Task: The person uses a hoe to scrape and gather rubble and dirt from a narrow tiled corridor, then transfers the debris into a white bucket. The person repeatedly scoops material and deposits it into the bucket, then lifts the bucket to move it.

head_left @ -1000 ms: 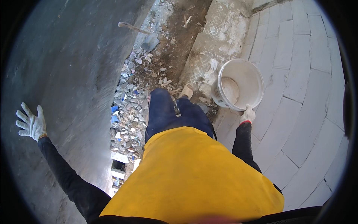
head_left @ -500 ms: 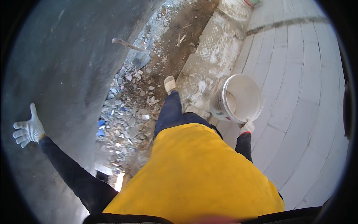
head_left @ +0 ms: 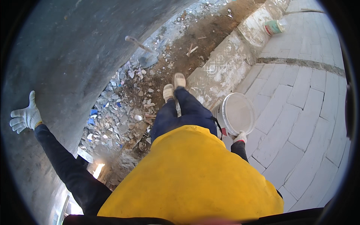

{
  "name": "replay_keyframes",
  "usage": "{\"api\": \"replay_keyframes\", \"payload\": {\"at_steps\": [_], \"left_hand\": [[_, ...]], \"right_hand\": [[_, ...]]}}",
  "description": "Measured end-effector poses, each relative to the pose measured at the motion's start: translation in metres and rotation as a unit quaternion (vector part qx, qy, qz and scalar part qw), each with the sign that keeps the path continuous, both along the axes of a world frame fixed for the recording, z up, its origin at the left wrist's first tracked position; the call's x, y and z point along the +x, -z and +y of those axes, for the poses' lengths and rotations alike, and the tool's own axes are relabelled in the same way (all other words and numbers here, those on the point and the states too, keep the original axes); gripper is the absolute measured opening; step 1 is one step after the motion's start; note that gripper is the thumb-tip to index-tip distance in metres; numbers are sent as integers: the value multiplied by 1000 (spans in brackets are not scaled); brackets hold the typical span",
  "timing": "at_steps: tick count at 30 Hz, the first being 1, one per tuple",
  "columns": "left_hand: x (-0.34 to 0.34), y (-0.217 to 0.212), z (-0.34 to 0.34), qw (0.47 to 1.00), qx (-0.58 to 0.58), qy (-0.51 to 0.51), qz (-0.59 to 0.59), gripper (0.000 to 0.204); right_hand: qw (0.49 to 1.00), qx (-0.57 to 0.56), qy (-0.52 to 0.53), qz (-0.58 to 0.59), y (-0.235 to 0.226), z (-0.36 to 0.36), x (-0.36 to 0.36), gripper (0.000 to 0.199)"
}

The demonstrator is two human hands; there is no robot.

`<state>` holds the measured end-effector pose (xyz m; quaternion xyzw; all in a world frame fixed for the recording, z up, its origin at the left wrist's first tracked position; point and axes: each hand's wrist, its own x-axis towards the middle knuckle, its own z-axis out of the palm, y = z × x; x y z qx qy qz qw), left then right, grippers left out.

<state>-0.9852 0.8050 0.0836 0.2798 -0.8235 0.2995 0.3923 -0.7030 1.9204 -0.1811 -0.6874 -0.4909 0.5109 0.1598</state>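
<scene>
My left hand point(head_left: 26, 115), in a white knit glove, is spread wide with nothing in it, over or against the grey wall point(head_left: 56, 60) at the left. At my right side, my gloved right hand point(head_left: 240, 137) grips the near rim of a white bucket point(head_left: 221, 117). The bucket's round mouth faces up toward me, and its pale inside shows no contents I can make out. My right fingers are partly hidden by the rim.
Broken rubble point(head_left: 116, 116) lies along the wall's foot. A shovel point(head_left: 148, 59) leans there. My shoes point(head_left: 179, 80) stand beside a patterned ledge point(head_left: 213, 67). White blocks point(head_left: 296, 112) form the surface at right. Farther off is a green-and-white bucket point(head_left: 274, 27).
The view has shifted, and both my feet now show close together. The bucket in my right hand sits lower in the picture. My left hand remains spread, slightly higher.
</scene>
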Motion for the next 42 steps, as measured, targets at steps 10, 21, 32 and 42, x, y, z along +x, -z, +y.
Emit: {"api": "replay_keyframes", "payload": {"at_steps": [10,21,32,42], "left_hand": [[45,-13,72,987,83,107,-82,117],[244,290,529,603,572,224,-509,25],[255,230,528,595,767,-43,-239,49],[188,124,423,600,793,65,-79,76]], "right_hand": [[998,-26,-50,-19,-12,20,-127,51],[986,-77,-146,28,17,136,-212,52],[986,-84,-140,38,20,141,-208,58],[988,-109,-105,43,84,95,-112,55]]}}
